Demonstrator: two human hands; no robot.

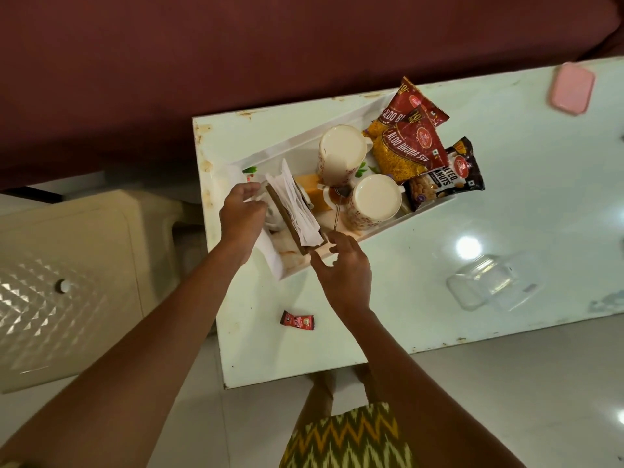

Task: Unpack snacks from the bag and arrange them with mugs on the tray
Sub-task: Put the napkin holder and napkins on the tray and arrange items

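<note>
I have both hands at the near end of the tray (341, 126): left hand (241, 211) curled on the napkin holder (293, 207), though I cannot tell how firmly, right hand (341, 268) with fingers spread wide beside its base. 2 mugs (342, 153) stand just behind, snack packets (410, 146) at the far end. I judge a nudge could tip the holder into the mugs; a small sachet (298, 320) lies alone on the desk (506, 136).
</note>
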